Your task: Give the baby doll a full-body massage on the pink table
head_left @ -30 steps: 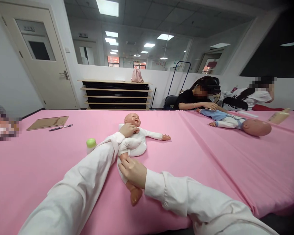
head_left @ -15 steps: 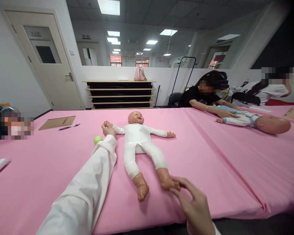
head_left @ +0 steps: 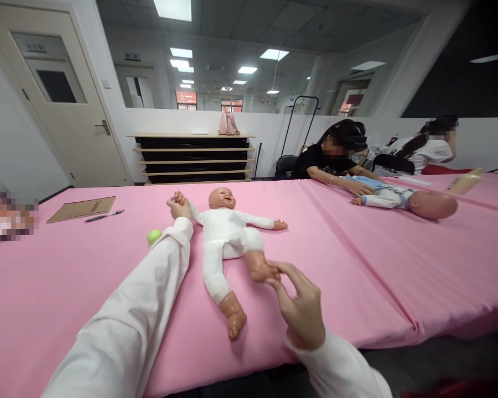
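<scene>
A baby doll (head_left: 226, 226) with a white cloth body lies on its back on the pink-covered table (head_left: 340, 309), head away from me. My left hand (head_left: 180, 208) is closed around the doll's hand on the left side. Its other arm lies stretched out to the right. My right hand (head_left: 301, 301) pinches the toes of the doll's foot on the right between thumb and fingers. That leg is bent, its knee raised toward the belly. The other leg lies straight toward me. A green ball-like object (head_left: 154, 237) sits beside my left forearm.
A brown notebook (head_left: 82, 209) and a pen (head_left: 104, 215) lie at the left. On the right, a co-worker (head_left: 332, 160) reaches onto a second doll (head_left: 398, 198) in light blue and white clothes. A bottle (head_left: 465, 181) is near that doll's head. Shelves (head_left: 193, 157) stand behind the table.
My right hand has pushed the doll's foot away from me and up, so the leg that was straight is now bent. My left hand keeps its hold. The view has turned slightly right.
</scene>
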A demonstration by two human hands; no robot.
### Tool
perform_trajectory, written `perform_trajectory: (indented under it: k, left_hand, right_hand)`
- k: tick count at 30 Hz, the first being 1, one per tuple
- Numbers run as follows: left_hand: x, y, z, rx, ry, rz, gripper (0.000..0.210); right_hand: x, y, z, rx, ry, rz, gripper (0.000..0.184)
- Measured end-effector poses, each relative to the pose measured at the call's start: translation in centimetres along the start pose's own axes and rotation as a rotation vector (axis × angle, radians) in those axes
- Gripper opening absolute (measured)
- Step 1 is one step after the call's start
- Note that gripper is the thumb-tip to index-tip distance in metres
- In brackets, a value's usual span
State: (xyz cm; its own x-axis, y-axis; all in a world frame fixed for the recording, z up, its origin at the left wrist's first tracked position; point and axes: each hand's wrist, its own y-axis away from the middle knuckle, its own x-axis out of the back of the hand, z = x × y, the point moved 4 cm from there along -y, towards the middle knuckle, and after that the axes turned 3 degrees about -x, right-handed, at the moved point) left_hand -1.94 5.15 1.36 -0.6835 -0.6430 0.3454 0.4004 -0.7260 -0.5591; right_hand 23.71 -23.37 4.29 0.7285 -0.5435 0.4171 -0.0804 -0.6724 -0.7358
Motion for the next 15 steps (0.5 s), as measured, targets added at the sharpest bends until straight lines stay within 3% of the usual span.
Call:
perform_trajectory:
  k: [2, 5, 10, 13, 15]
  left_hand:
    - [-0.9, 0.3, 1.2, -0.023, -0.026, -0.042, 0.035]
    - [-2.5, 1.5, 3.4, -0.178, -0.042, -0.183, 0.038]
    - [-4.6, 4.8, 5.6, -0.488, -0.064, -0.509, 0.031]
    - [-5.2, 5.9, 5.9, -0.569, -0.086, -0.628, 0.033]
    - [-5.2, 5.7, 5.9, -0.559, -0.114, -0.622, 0.034]
  right_hand:
    - [-1.5, -2.7, -0.7, 0.123, -0.028, -0.088, 0.016]
    - [-4.9, -4.3, -1.1, 0.263, -0.043, -0.210, 0.017]
    - [-11.3, -1.0, -0.8, 0.567, 0.076, -0.429, 0.016]
    - [-12.2, -0.3, -0.5, 0.571, 0.108, -0.445, 0.017]
    - [-10.9, -1.1, -0.8, 0.499, 0.039, -0.454, 0.014]
